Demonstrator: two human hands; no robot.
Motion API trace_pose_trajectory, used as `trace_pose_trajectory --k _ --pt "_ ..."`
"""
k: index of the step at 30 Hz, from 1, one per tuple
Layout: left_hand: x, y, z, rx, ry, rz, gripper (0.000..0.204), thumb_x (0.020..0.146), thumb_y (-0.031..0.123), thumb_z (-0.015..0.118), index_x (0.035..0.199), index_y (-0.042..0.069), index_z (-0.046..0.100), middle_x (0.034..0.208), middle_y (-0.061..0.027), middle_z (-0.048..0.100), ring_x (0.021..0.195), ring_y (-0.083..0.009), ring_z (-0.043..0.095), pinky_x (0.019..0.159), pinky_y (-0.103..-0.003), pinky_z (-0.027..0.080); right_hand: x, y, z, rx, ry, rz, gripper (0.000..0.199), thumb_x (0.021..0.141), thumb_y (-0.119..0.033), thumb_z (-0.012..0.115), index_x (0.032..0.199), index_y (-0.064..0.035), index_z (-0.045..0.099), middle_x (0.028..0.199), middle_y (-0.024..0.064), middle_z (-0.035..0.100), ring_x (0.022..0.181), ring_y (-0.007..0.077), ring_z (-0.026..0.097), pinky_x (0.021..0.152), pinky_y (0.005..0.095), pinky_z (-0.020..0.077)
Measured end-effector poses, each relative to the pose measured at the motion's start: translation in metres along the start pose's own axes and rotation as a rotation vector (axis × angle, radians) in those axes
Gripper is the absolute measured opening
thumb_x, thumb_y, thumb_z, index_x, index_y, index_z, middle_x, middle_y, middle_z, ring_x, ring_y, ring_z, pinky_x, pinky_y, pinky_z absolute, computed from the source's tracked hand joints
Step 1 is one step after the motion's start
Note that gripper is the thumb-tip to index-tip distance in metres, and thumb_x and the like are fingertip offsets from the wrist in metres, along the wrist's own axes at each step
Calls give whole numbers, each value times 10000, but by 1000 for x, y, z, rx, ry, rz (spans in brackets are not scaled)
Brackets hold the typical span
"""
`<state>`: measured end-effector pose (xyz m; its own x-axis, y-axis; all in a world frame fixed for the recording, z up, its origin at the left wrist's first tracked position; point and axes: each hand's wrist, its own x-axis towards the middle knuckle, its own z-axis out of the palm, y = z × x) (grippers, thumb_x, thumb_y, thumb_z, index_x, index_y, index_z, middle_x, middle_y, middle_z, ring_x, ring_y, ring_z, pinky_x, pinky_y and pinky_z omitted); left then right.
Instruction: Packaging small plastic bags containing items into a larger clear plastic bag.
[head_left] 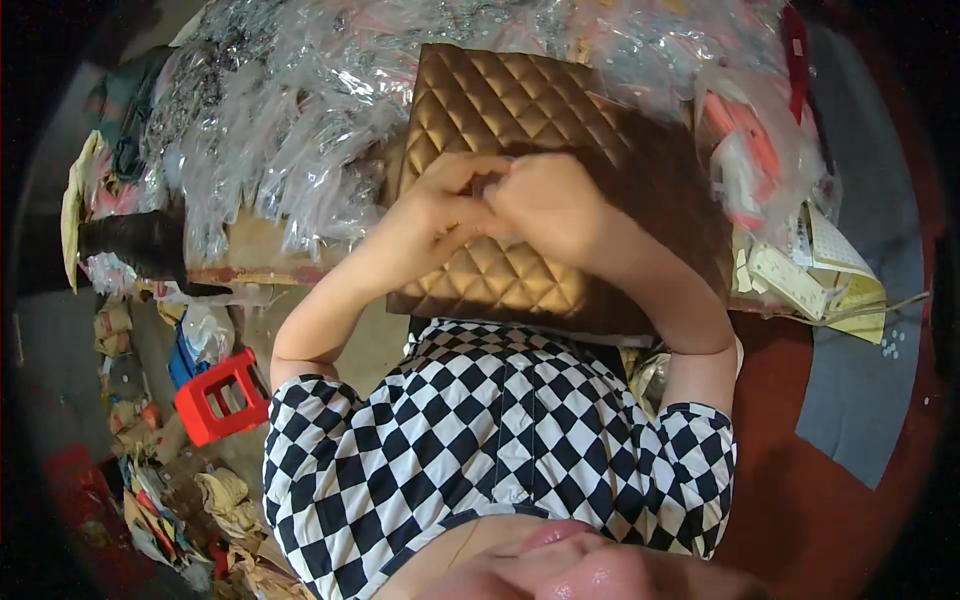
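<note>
both hands pinched together over gold pad (500, 130); left hand (440, 205), right hand (555, 205) grip tiny item, can't tell what; reckon it slips into bags (290, 110) if pinch loosens

Heaped clear plastic bags (300, 130) crowd the table (255, 250) left of and behind the quilted bronze pad (500, 110). Paper slips (820, 270) block its right side. Only the pad's upper face lies open.
</note>
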<state>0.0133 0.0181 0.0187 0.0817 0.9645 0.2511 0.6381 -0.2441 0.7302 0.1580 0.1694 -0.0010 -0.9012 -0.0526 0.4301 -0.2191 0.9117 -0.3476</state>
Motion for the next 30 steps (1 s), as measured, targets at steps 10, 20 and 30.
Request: trace_pose_trajectory --k 10,20,30 --pt "-19 -13 -9 224 37 67 173 791 54 678 954 93 724 1111 -105 671 1072 -321 607 893 -408 496 -22 -13 -38 -121 -11 155 73 805 -138 658 871 -107 661 877 53 598 874 265 619 698 376 525" --pt "-14 -23 -3 519 17 150 240 812 283 734 988 119 742 1079 -53 707 1107 -295 616 1018 -494 429 -34 -17 -11 38 160 226 135 776 -53 657 889 -102 602 759 86 573 713 297 599 627 402 486" --pt "8 -23 0 292 144 47 274 789 337 759 916 100 709 955 -67 684 1067 -280 619 1085 -497 335 -45 -11 -16 201 215 419 117 860 -110 670 912 -89 567 781 90 635 753 299 652 633 408 499"
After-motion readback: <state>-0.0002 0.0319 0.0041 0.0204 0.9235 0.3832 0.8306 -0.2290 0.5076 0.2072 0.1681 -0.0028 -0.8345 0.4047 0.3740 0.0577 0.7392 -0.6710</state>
